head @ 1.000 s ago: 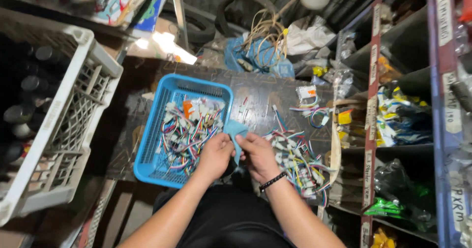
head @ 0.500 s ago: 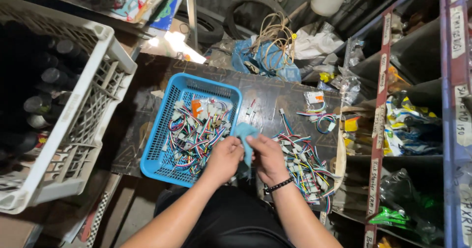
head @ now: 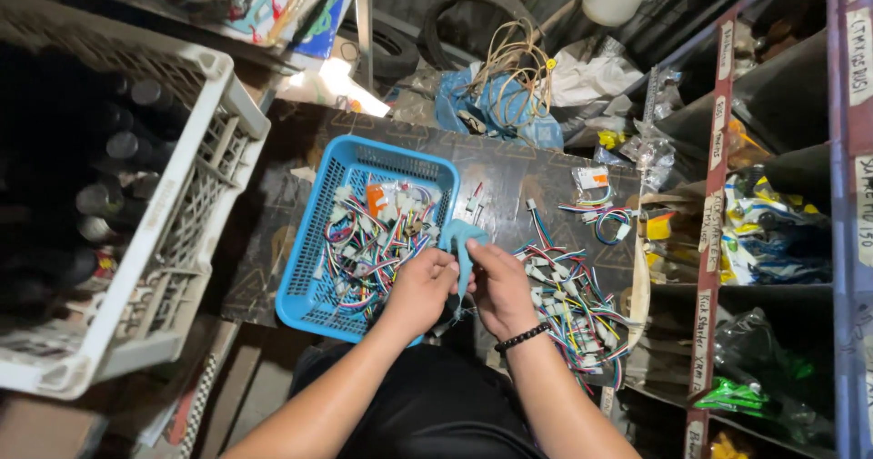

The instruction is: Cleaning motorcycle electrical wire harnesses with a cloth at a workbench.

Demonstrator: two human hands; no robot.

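Blue cloth [head: 459, 241] shows only in part: we see it pinched between both our hands at the near edge of the dark counter [head: 509, 172], its lower end swallowed by our fingers, so we cannot tell whether anything is wrapped inside it. Our left hand [head: 420, 288] has a clenched grip on the cloth, its fingertips curled out of sight, and it overlaps the near right corner of the blue plastic basket [head: 314, 282]. Our right hand [head: 498, 288], a dark beaded bracelet [head: 522, 337] on its wrist, also grips the cloth from the other side.

Inside the basket lies a tangle of coloured wire connectors [head: 373, 236], too knotted to count (an orange tag sits among them). A second heap of wires with white plugs [head: 573, 300] spreads over the counter just right of our hands, and our right forearm covers its near edge. A small looped bundle [head: 605, 218] lies farther back, apart from the heap.

To the left stands a white crate [head: 195, 195] of dark bottles, cut off by the frame. Behind the counter sit a blue bag [head: 496, 104] and a coil of pale cord [head: 514, 59]. Shelves [head: 718, 195] crowd the right side, their contents mostly in shadow.
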